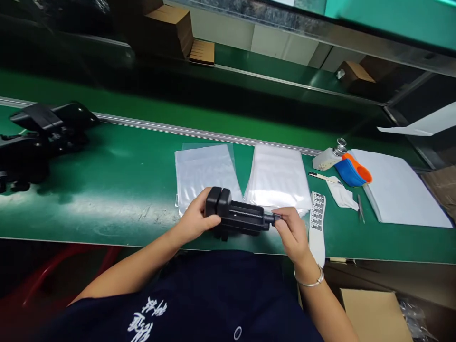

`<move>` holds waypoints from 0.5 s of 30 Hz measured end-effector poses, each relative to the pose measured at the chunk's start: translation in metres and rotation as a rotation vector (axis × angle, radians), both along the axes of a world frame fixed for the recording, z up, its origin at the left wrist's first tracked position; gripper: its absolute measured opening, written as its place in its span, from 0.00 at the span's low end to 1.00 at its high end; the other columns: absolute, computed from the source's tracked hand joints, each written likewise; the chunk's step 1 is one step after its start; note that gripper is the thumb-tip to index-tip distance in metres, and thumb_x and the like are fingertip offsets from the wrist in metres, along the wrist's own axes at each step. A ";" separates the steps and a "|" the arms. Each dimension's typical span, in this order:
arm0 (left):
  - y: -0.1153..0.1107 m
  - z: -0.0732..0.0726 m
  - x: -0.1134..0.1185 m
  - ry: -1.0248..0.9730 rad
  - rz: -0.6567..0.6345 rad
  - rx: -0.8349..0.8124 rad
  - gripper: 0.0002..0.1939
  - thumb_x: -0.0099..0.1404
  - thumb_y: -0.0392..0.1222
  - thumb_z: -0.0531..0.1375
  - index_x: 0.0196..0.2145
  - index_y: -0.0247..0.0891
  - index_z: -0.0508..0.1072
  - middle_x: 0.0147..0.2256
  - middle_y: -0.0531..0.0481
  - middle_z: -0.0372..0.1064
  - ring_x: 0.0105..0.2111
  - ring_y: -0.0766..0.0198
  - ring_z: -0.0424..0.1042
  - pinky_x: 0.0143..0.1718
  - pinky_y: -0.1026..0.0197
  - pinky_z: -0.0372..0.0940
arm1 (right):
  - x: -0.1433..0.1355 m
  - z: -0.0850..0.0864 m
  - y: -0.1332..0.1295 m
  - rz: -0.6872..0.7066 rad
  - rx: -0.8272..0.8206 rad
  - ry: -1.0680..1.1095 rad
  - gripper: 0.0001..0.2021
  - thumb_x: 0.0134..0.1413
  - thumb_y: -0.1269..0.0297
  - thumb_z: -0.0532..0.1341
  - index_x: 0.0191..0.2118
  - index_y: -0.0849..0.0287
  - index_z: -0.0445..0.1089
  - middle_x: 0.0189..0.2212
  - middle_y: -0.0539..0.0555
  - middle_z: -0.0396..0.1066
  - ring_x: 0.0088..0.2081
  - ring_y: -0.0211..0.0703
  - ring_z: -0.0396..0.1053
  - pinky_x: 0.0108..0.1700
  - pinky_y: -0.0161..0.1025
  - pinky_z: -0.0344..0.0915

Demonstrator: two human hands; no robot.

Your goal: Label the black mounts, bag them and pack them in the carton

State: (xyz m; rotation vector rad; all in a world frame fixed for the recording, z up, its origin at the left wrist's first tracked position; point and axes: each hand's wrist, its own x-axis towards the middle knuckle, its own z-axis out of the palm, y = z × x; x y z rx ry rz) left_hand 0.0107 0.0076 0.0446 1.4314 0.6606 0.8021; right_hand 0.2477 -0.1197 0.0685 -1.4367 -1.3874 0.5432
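A black clamp-like device [245, 216] with two padded jaws at its left end and a narrow stem at its right is held above the front of the bench. My left hand [195, 216] wraps around the jaw end, thumb on the near side. At the other end, my right hand [292, 232] pinches the stem's tip between thumb and fingers. Just beyond the device lie two stacks of clear plastic bags, a left stack [204, 166] and a right stack [280, 175]. A strip of printed labels [317, 213] hangs over the bench edge beside my right hand.
More black devices [46, 137] stand at the left of the green bench [117, 190]. On the right are a white bottle [326, 159], a blue and orange holder [352, 171], a cutter knife [322, 177], a crumpled cloth [342, 194], tweezers [361, 209] and white sheets [406, 190].
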 end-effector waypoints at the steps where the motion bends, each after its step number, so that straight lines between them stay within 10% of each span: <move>1: -0.001 0.001 -0.002 0.036 -0.028 0.109 0.33 0.49 0.57 0.70 0.48 0.39 0.69 0.42 0.44 0.73 0.42 0.52 0.73 0.42 0.56 0.66 | -0.002 -0.002 0.002 -0.017 -0.130 0.190 0.09 0.64 0.57 0.55 0.38 0.55 0.68 0.21 0.46 0.60 0.20 0.36 0.59 0.23 0.35 0.59; 5: -0.003 0.006 -0.004 0.130 -0.067 0.309 0.30 0.49 0.52 0.71 0.48 0.40 0.69 0.44 0.43 0.73 0.45 0.51 0.73 0.46 0.53 0.67 | -0.004 -0.010 0.005 0.015 -0.345 0.581 0.16 0.63 0.50 0.53 0.36 0.57 0.66 0.17 0.42 0.52 0.16 0.34 0.50 0.20 0.33 0.54; 10: -0.002 0.008 0.004 0.086 0.037 0.035 0.32 0.55 0.62 0.65 0.48 0.38 0.67 0.40 0.45 0.73 0.39 0.54 0.73 0.38 0.57 0.67 | 0.004 -0.010 -0.005 -0.049 -0.092 -0.014 0.15 0.61 0.53 0.59 0.48 0.55 0.68 0.35 0.53 0.72 0.35 0.44 0.70 0.38 0.41 0.67; 15: -0.004 0.009 -0.001 0.131 0.083 0.174 0.35 0.48 0.60 0.70 0.48 0.38 0.68 0.42 0.44 0.73 0.42 0.52 0.72 0.44 0.54 0.65 | 0.008 -0.004 -0.009 -0.022 -0.110 -0.117 0.12 0.64 0.54 0.56 0.46 0.55 0.68 0.32 0.51 0.71 0.33 0.42 0.69 0.35 0.38 0.66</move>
